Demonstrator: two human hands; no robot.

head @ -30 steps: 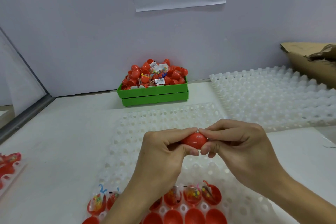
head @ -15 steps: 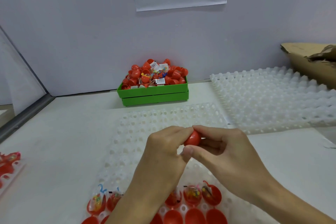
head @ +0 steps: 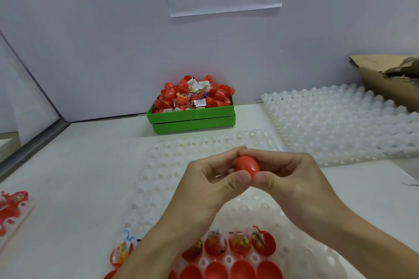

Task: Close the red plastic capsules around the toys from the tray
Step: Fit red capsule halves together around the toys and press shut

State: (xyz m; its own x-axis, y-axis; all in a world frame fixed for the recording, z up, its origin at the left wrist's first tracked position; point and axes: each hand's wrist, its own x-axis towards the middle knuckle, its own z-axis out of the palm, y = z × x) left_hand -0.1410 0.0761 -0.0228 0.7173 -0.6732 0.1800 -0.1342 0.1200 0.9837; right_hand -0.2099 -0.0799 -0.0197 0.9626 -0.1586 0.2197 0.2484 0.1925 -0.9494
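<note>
A closed red capsule (head: pixel 247 165) is held above the white dimpled tray (head: pixel 172 161), pinched between both hands. My left hand (head: pixel 208 186) grips its left end with thumb and fingers; my right hand (head: pixel 292 179) grips its right end, the two thumbs touching below it. At the tray's near edge, several open red capsule halves (head: pixel 240 247) hold small bagged toys, and a row of empty red halves (head: pixel 242 270) lies in front of them. My left forearm hides part of these rows.
A green bin (head: pixel 192 118) heaped with red capsules and bagged toys stands against the back wall. A second white tray (head: pixel 340 124) lies at the right, with a brown cardboard box (head: pixel 390 79) behind it. More red pieces (head: pixel 11 208) lie at the left edge.
Both hands have kept hold of the capsule and shifted their grip, turning it. It now shows as a whole egg shape between the fingertips, a little higher over the tray.
</note>
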